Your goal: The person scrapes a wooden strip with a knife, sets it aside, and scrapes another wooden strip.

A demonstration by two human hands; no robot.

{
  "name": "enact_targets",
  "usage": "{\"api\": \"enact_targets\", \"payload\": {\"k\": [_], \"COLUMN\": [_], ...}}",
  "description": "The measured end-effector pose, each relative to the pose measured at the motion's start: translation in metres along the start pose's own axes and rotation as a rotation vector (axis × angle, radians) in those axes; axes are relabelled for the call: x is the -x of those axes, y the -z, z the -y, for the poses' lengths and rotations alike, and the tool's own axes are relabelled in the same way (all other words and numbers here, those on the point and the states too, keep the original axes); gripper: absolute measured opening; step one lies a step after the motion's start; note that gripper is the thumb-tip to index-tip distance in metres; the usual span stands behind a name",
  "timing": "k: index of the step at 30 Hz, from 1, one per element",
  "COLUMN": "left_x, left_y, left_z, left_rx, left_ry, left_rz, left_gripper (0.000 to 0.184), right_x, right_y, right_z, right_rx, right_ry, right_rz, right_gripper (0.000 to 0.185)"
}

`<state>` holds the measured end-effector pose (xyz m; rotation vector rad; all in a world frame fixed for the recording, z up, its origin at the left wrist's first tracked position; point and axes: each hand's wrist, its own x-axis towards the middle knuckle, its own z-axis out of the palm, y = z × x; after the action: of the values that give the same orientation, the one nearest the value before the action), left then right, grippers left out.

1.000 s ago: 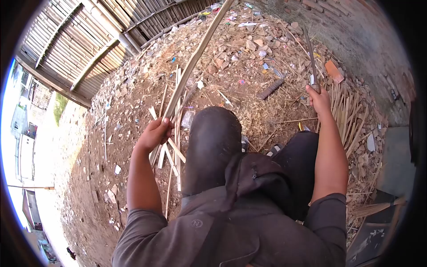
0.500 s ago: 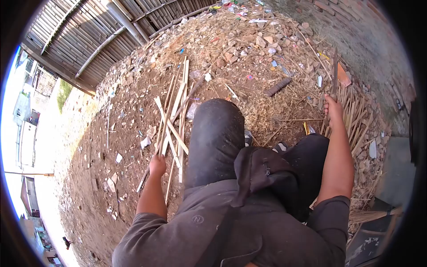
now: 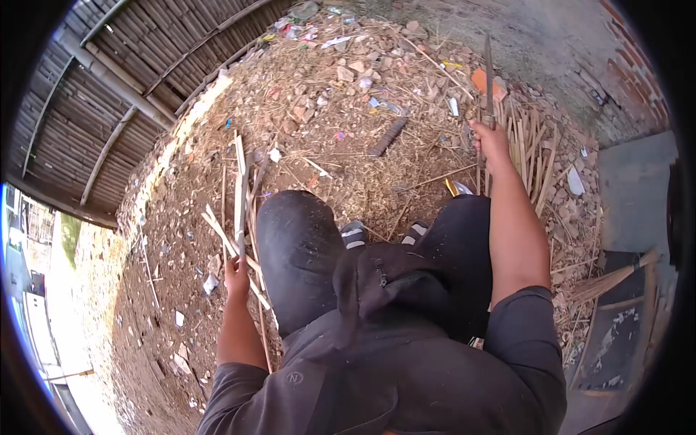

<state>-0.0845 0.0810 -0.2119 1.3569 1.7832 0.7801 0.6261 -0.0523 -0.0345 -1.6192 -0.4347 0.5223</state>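
My left hand (image 3: 235,279) is closed around the lower end of a pale bamboo strip (image 3: 241,185), which points away from me beside my left knee. Other bamboo strips (image 3: 221,230) lie crossed on the dirt around that hand. In my right hand (image 3: 491,145), out past my right knee, is a machete (image 3: 489,76) with its long narrow blade pointing away from me. My fingers wrap its handle. Beside that hand lies a heap of split bamboo strips (image 3: 533,145).
A dark ridged stick (image 3: 388,136) lies on the littered ground ahead of my sandals (image 3: 354,233). Bamboo fencing (image 3: 152,72) rises at far left, a wall (image 3: 544,51) at right. An orange tile piece (image 3: 490,85) and a straw broom (image 3: 612,279) are on the right.
The view has swung, so the ground and fence appear shifted left. My left hand now grips a wider pale strip, separated from the crossed ones. The machete stays in my right hand.
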Motion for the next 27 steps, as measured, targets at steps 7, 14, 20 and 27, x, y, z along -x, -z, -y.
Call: {"api": "enact_targets", "payload": {"k": [7,14,20,27], "left_x": [-0.022,0.020,0.038,0.047], "left_y": [0.018,0.007,-0.015,-0.026], "left_z": [0.070,0.048,0.023,-0.011], "left_rx": [0.079,-0.165,-0.278,-0.355], "left_ry": [0.261,0.483,0.493,0.464], "left_rz": [0.236,0.349,0.462,0.528], "left_gripper": [0.047,0.047,0.047,0.046], "right_x": [0.010,0.153,0.222,0.193], "right_y": [0.153,0.263,0.269,0.262], "right_z": [-0.097,-0.265,-0.320,-0.323], "right_rx": [0.417,0.857,0.839,0.996], "right_ry": [0.032,-0.362,-0.471,-0.210], "right_rz": [-0.136,-0.358,-0.489,-0.728], "right_gripper": [0.039,0.047,0.047,0.039]}}
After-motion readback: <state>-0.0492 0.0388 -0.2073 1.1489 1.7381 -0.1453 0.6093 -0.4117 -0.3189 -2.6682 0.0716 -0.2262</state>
